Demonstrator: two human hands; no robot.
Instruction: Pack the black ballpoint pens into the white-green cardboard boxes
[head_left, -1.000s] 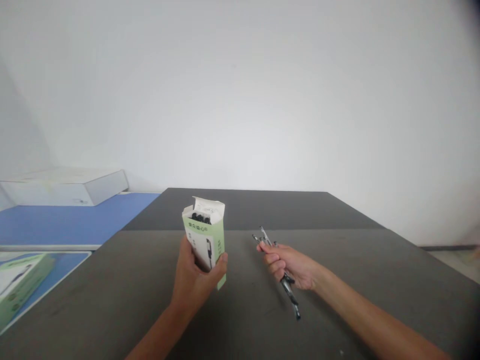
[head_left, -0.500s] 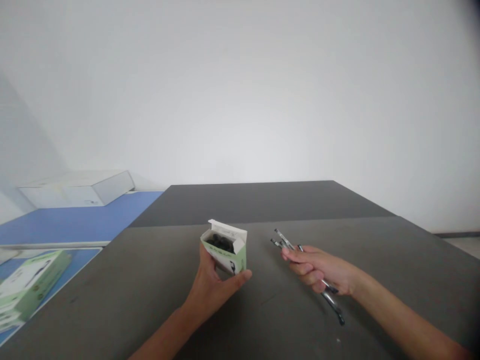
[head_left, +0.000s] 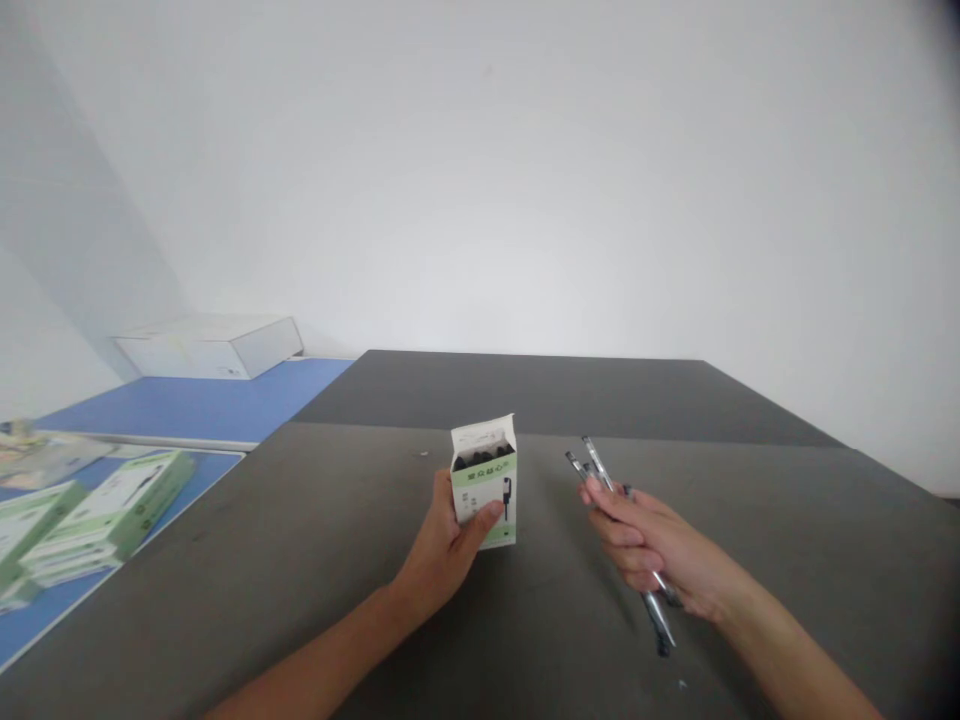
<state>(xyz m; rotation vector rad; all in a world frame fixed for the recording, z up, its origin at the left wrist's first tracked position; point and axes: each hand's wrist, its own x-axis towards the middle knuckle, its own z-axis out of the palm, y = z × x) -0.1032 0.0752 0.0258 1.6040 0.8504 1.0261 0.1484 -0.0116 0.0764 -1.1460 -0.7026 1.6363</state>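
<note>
My left hand (head_left: pixel 450 540) is wrapped around a small white and green carton (head_left: pixel 485 490), thumb across its printed front. The carton's top flap stands up, and dark rounded ends of several things show packed inside. To the right, my right hand (head_left: pixel 637 540) is closed around several slim clear pens (head_left: pixel 598 460) with dark ends. Their tips stick out past the fingers toward the upper left, and their other ends hang below the palm. A gap separates the pens from the carton. How many pens lie within the grip is partly hidden.
On the blue table at the left lie several green and white cartons (head_left: pixel 112 510) and a clear plastic packet (head_left: pixel 45 460). A large white box (head_left: pixel 214 345) rests farther back. The dark grey table (head_left: pixel 315 620) spreads beneath my hands, with a white wall behind.
My left hand has turned the carton more upright, so its printed front now faces me. My right hand keeps the pens, tilted a little steeper. The view has swung slightly left.
</note>
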